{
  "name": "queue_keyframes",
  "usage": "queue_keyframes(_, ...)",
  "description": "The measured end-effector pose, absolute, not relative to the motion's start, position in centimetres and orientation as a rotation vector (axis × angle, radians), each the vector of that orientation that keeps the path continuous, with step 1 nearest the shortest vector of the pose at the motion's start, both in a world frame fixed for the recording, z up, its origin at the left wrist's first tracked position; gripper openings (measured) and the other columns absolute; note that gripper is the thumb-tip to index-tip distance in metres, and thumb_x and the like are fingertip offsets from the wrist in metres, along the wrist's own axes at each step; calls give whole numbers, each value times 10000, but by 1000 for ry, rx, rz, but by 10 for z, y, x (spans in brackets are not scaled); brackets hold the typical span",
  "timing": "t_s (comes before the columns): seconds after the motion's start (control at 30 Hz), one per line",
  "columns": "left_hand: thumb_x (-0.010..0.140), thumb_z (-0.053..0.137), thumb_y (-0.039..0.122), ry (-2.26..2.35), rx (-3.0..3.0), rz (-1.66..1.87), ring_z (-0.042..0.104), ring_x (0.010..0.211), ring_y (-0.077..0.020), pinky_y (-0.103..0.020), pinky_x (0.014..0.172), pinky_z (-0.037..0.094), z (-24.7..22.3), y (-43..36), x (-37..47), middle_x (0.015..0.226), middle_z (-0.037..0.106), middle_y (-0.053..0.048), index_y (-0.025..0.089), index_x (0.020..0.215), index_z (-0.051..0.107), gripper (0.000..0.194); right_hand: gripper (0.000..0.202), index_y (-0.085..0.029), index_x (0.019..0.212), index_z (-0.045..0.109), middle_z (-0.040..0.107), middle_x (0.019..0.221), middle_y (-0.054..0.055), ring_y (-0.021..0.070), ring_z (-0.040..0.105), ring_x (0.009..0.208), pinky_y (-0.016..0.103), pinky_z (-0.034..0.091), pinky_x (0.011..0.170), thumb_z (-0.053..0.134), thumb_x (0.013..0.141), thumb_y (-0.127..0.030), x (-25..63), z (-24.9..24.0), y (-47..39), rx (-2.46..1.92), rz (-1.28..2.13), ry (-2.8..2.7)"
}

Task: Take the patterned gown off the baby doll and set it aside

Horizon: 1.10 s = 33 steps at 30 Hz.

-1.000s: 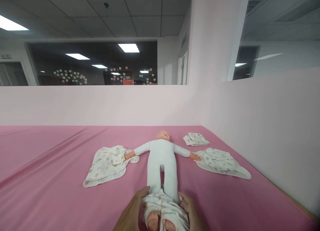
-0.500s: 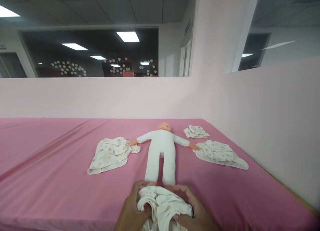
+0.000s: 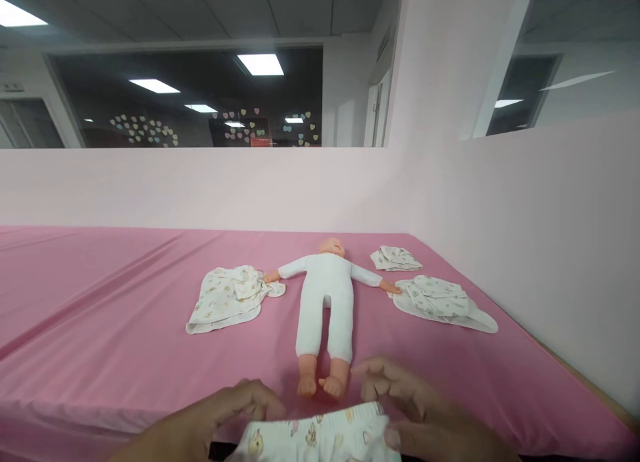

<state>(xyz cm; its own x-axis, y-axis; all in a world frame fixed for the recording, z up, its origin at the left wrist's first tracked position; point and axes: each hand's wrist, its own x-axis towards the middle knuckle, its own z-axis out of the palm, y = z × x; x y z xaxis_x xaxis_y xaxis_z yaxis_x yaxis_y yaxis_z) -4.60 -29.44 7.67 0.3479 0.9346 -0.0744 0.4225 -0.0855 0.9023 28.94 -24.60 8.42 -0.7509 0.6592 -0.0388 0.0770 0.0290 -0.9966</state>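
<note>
A small printed garment [image 3: 320, 439] is held at the very bottom of the view, at about 6 o'clock from the doll [image 3: 324, 302], whose bare feet lie just beyond it on the pink sheet [image 3: 100, 329]. The left hand [image 3: 220, 415] is curled over the garment's left edge, and the right hand [image 3: 415, 409] grips the right edge with the thumb below and the fingers partly spread above. Whether the cloth is firmly pinched on the left cannot be told, since the fingertips are hidden behind it.

The doll lies on its back, arms stretched out, head toward 12 o'clock. A crumpled printed cloth [image 3: 227, 305] is touched by the arm at the doll's 9 o'clock, and a second one [image 3: 440, 305] by the hand at its 3 o'clock. A smaller folded piece [image 3: 395, 257] rests near 1 o'clock.

Several risks are judged likely. The garment is held low, near the bed's edge, so a loose grip could let it slip out of reach. Because it is bunched, its openings could be mistaken for one another. The doll is light and unrestrained, so any tug at its feet could drag it and disturb the cloths under its arms.
</note>
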Motion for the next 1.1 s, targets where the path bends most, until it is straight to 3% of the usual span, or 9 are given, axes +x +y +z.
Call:
queue_keyframes(0.17, 879, 604, 514, 1284, 1879, 686, 603, 944, -180, -229, 849, 511, 127, -294, -53, 995, 680, -38, 245, 971, 719, 308, 365, -294, 1176, 638, 587, 1158, 38, 139, 549, 1100, 289, 462, 968, 475, 945, -524, 288, 130, -251, -1103, 1215, -2206)
queue_keyframes(0.27, 851, 670, 438, 1399, 1894, 796, 608, 951, -179, -170, 742, 507, 152, -297, -57, 1017, 692, -38, 251, 985, 734, 238, 333, -308, 1108, 670, 612, 1128, 31, 163, 551, 1117, 311, 461, 976, 468, 941, -512, 285, 153, -254, -1206, 880, -2324)
queue_keyframes(0.4, 791, 743, 385, 1334, 1789, 998, 585, 723, -133, -163, 626, 504, 169, -297, -56, 781, 655, -25, 202, 817, 696, 191, 275, -320, 1032, 655, 630, 1074, -15, 115, 569, 987, 251, 462, 828, 480, 934, -509, 276, 172, -254, -1284, 719, -2236)
queue_keyframes(0.57, 817, 716, 428, 1157, 1533, 1037, 516, 504, -73, -150, 455, 440, 174, -288, -40, 638, 562, 18, 171, 847, 614, 278, 322, -227, 1028, 591, 473, 721, -19, 54, 399, 627, 207, 341, 579, 577, 871, -508, 246, 185, -264, -1154, 1113, -1849)
queue_keyframes(0.7, 808, 724, 441, 1024, 1488, 1009, 571, 507, -97, -200, 500, 504, 176, -291, -20, 658, 600, 0, 163, 866, 600, 310, 481, -192, 1146, 533, 628, 965, 50, 128, 597, 827, 272, 487, 737, 682, 783, -469, 223, 185, -287, -885, 1626, -1609)
queue_keyframes(0.8, 798, 732, 439, 1043, 1611, 998, 643, 613, -141, -242, 601, 562, 177, -300, -5, 716, 656, -35, 160, 892, 644, 307, 496, -205, 1185, 552, 644, 1088, 68, 164, 614, 1025, 331, 491, 957, 711, 756, -397, 214, 184, -304, -819, 1599, -1690)
queue_keyframes(0.9, 836, 678, 448, 1117, 1762, 1034, 664, 725, -155, -250, 696, 582, 175, -306, 8, 830, 706, -58, 179, 894, 684, 275, 745, -279, 1315, 518, 591, 1256, 51, 204, 541, 1210, 379, 424, 1079, 813, 632, -327, 209, 187, -312, -1052, 1481, -1737)
queue_keyframes(0.97, 848, 651, 459, 1163, 1850, 1065, 671, 821, -172, -250, 753, 584, 173, -309, 14, 890, 722, -56, 201, 908, 707, 270, 838, -309, 1357, 471, 583, 1256, 44, 212, 555, 1182, 384, 443, 1044, 827, 599, -281, 204, 187, -312, -1190, 1420, -1722)
queue_keyframes(1.1, 833, 655, 477, 1231, 1952, 1202, 663, 1005, -221, -279, 860, 578, 167, -315, 15, 1008, 731, -50, 254, 1013, 740, 299, 606, -253, 1291, 429, 622, 1092, 38, 148, 624, 960, 305, 516, 853, 693, 746, -279, 196, 180, -298, -1028, 1447, -1738)
